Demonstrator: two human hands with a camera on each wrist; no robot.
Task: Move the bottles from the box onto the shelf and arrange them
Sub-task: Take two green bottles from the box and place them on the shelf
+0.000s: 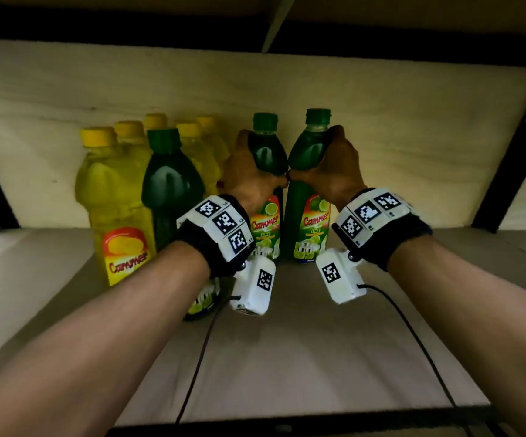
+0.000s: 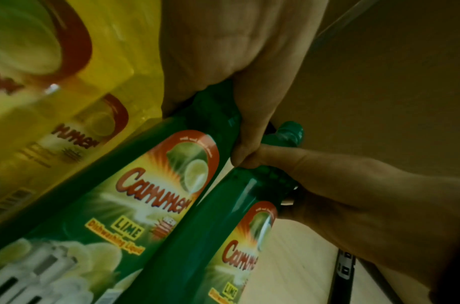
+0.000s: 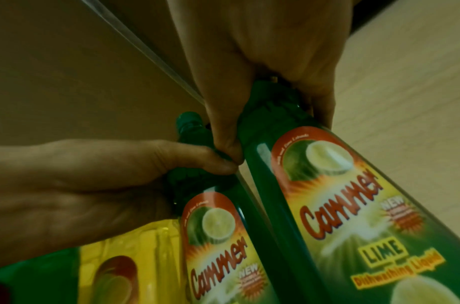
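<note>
Two green lime dish-soap bottles stand upright side by side on the wooden shelf (image 1: 302,357). My left hand (image 1: 249,175) grips the shoulder of the left green bottle (image 1: 268,152), (image 2: 150,197). My right hand (image 1: 334,168) grips the shoulder of the right green bottle (image 1: 310,149), (image 3: 340,205). The two thumbs touch between the bottles. A third green bottle (image 1: 168,184) stands nearer me at the left, its lower half hidden by my left wrist. Several yellow bottles (image 1: 113,190) stand in a cluster at the far left.
The shelf's pale back wall (image 1: 413,137) rises close behind the bottles. A dark metal upright (image 1: 514,146) bounds the right side, and another shelf board runs overhead. Bare shelf surface lies to the right of the green bottles and in front. Cables trail from both wrist cameras.
</note>
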